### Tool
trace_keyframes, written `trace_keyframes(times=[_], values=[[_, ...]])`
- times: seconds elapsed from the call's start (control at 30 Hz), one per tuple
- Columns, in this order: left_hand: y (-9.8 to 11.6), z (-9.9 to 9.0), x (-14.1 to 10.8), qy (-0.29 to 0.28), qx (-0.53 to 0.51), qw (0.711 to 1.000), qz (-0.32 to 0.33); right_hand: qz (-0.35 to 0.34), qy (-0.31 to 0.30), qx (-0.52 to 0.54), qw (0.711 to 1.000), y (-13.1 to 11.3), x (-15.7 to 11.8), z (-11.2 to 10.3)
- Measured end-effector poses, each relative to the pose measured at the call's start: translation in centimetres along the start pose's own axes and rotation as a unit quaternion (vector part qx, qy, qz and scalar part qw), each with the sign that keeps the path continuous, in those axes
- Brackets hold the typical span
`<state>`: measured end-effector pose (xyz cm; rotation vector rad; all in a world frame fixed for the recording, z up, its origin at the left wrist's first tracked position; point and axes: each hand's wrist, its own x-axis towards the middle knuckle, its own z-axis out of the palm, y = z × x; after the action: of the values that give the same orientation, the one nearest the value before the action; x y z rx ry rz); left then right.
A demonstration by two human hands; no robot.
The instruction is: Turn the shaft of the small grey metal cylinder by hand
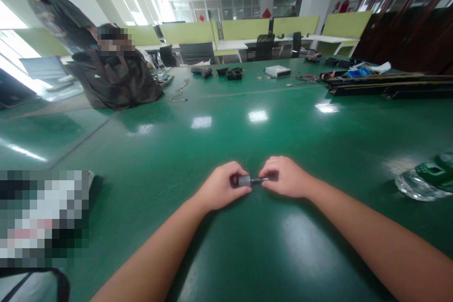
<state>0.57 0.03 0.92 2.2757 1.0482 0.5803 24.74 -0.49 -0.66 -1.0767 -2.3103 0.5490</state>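
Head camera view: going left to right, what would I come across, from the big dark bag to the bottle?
Dark bag, pale cable, left hand, small grey-and-black object, right hand, clear bottle with a green label.

Green partitions (247, 29) (pale ones) beside white desks (230, 45).

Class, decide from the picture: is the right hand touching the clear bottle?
Apart. The head view shows a stretch of green tabletop between the right hand and the clear bottle.
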Motion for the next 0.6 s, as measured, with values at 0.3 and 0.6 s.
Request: trace_keyframes(times=[0.3,0.6], values=[[0.1,0.0,-0.1,0.001,0.001,1.0,0.004,0.011,-0.01,-0.001,1.0,-0.1,-0.1,-0.4],[0.0,0.0,-0.2,0.007,-0.006,1.0,0.007,0.056,-0.036,0.008,0.998,0.8,-0.6,-2.1]])
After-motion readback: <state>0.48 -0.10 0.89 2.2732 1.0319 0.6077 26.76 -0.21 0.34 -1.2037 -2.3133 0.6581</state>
